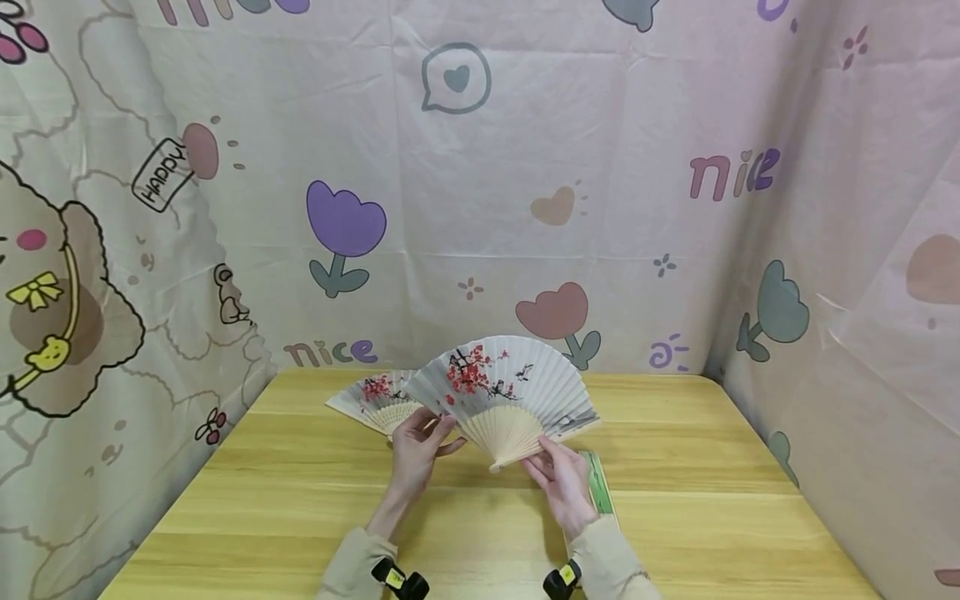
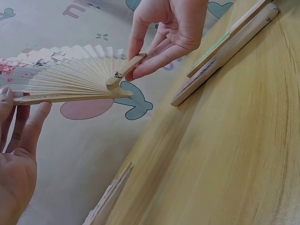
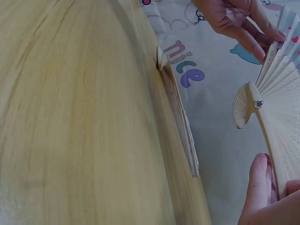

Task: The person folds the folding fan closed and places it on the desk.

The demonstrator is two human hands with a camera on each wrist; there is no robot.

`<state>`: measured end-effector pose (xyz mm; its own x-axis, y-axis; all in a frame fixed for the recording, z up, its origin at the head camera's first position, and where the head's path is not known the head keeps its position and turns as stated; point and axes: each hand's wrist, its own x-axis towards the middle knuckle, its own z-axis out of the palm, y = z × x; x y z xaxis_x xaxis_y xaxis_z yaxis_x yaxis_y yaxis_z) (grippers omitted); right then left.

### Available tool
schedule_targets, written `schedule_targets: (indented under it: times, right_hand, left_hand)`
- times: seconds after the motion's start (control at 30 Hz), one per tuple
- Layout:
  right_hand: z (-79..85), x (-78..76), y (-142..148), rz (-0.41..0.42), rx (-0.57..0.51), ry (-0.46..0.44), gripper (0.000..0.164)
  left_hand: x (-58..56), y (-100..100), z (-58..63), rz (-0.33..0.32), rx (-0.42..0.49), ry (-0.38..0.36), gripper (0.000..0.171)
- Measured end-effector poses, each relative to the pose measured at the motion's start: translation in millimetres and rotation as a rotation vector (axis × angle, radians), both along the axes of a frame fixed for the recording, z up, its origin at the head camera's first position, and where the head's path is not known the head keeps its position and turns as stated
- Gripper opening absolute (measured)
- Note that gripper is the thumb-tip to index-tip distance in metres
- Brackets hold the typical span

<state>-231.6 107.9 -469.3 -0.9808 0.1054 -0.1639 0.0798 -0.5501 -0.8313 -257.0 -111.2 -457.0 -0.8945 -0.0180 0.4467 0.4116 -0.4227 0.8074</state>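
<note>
Both hands hold up a spread folding fan [image 1: 504, 383] above the table, white with red blossoms, dark branches and pale wooden ribs. My left hand [image 1: 417, 450] pinches its left outer rib between thumb and fingers. At the opposite side my right hand [image 1: 564, 483] grips the right outer rib, with the pivot between the two hands. In the right wrist view the fan's pivot [image 3: 258, 104] and ribs show closely. Behind the left hand, a second spread fan [image 1: 375, 398] of similar pattern lies on the table.
A folded fan with a green strip [image 1: 597, 483] lies beside the right wrist. In the left wrist view, another folded wooden fan [image 2: 234, 49] lies alongside it. The wooden table [image 1: 247, 500] reaches to a printed cloth backdrop [image 1: 465, 208], with cloth on both sides.
</note>
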Motion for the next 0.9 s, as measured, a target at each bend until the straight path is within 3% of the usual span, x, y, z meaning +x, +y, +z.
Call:
schedule_targets:
  times: [0.23, 0.7, 0.9]
  right_hand:
    - [-1.1, -1.2, -1.8, 0.021, 0.029, -0.007, 0.016]
    - [-2.1, -3.8, -1.3, -0.012, 0.08, 0.013, 0.011]
    - [-3.6, -2.8, -2.9, 0.02, 0.133, 0.011, 0.01]
  left_hand:
    - [-0.1, 0.0, -1.9, -0.002, -0.001, -0.012, 0.029]
    - [-1.4, 3.4, -6.9, -0.014, -0.018, -0.016, 0.027]
    - [-1.7, 3.9, -9.4, -0.013, -0.013, -0.016, 0.029]
